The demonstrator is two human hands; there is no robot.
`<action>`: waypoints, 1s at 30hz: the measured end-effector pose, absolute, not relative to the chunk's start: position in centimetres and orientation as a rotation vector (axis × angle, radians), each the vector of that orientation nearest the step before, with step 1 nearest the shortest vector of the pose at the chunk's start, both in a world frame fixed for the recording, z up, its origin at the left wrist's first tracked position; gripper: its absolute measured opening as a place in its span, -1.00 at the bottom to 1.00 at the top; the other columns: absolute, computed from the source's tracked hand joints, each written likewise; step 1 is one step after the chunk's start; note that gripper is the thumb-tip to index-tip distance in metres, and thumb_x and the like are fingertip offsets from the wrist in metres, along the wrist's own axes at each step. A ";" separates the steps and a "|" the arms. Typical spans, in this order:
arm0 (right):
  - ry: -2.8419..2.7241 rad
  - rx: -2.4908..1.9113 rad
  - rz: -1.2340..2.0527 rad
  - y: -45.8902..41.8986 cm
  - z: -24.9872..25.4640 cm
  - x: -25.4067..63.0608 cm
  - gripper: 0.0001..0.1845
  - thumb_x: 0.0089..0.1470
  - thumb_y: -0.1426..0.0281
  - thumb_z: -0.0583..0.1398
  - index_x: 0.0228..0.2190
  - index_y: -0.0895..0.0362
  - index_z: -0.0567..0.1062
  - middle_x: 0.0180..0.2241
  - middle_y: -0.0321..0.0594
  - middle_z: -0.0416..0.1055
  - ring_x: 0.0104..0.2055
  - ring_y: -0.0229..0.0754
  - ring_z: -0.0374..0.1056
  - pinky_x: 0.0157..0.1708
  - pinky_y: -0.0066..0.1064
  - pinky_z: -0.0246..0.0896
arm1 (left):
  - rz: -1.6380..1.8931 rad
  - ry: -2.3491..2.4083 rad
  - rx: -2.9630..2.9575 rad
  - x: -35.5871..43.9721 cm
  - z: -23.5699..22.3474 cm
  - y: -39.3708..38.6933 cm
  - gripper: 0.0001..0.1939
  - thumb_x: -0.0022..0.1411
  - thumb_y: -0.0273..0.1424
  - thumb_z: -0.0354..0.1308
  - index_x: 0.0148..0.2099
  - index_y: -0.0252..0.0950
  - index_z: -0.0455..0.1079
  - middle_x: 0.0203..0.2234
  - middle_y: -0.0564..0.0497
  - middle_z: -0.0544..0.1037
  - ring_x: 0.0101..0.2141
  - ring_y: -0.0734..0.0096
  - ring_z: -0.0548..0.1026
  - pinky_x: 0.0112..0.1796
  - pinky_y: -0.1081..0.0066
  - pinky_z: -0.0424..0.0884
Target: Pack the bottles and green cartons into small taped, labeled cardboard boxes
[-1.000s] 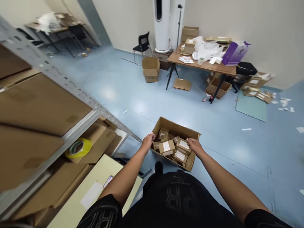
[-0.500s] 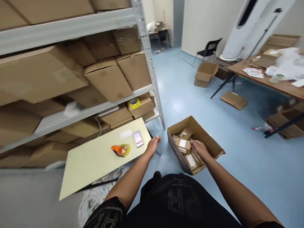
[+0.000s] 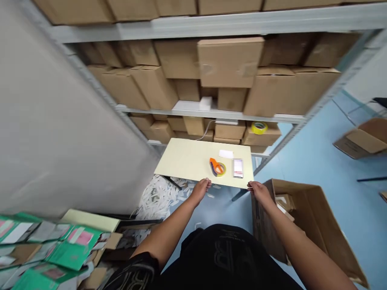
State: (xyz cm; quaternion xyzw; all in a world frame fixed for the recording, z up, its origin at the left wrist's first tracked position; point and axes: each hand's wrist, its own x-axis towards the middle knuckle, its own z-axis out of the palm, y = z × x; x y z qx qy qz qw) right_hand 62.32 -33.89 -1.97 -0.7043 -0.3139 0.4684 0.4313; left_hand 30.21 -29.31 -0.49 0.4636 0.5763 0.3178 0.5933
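Fingers (image 3: 250,184) of right hand (image 3: 259,191) now near table (image 3: 187,157), off the parcels (image 3: 286,200)

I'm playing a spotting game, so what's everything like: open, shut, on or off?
Large cardboard box, open, small cartons inside
Jutting shelf carton, shut
Orange tape dispenser, loaded, lying on the table
Yellow tape roll, lying flat
Smartphone, face up, screen seemingly lit but blurred
Paper slip, lying flat
Left hand, seemingly empty, loosely curled
Right hand, at the table's corner, grip unclear
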 end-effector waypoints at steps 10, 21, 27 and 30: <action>-1.147 -1.673 1.345 -24.1 0.7 41.3 -0.58 0.04 0.03 0.28 -0.30 0.14 0.65 -0.19 -0.03 0.64 -0.17 0.03 0.56 -0.22 -0.25 0.46 | 1.078 1.522 0.830 8.6 1.5 -29.6 -0.41 0.28 0.11 0.11 -0.04 -0.34 0.51 -0.12 -0.21 0.64 -0.14 0.19 0.59 -0.12 0.25 0.47; -1.687 -1.392 1.729 -14.8 -1.3 22.5 -0.52 -0.02 -0.02 0.27 -0.29 0.13 0.63 -0.20 -0.03 0.65 -0.21 0.01 0.57 -0.22 -0.25 0.44 | 1.443 1.802 0.363 -1.9 0.9 -36.1 -0.38 0.18 0.18 0.17 -0.13 -0.31 0.51 -0.21 -0.18 0.65 -0.21 0.20 0.59 -0.17 0.26 0.48; -2.110 -1.092 1.853 -10.9 -1.1 12.9 -0.52 -0.03 -0.05 0.23 -0.37 0.11 0.62 -0.36 -0.10 0.63 -0.28 0.00 0.55 -0.25 -0.26 0.42 | 1.948 1.797 0.528 -2.9 12.7 -40.1 -0.33 0.31 0.18 0.14 0.07 -0.33 0.52 -0.07 -0.23 0.65 -0.04 0.06 0.59 -0.01 0.13 0.50; -2.269 -0.988 1.904 -10.5 -1.3 9.4 -0.51 -0.05 -0.06 0.23 -0.37 0.11 0.62 -0.36 -0.11 0.63 -0.29 0.00 0.55 -0.25 -0.26 0.42 | 2.232 1.841 0.714 5.7 16.2 -54.0 -0.40 0.37 0.13 0.11 0.14 -0.23 0.52 0.03 -0.17 0.61 0.08 0.01 0.55 0.09 0.07 0.49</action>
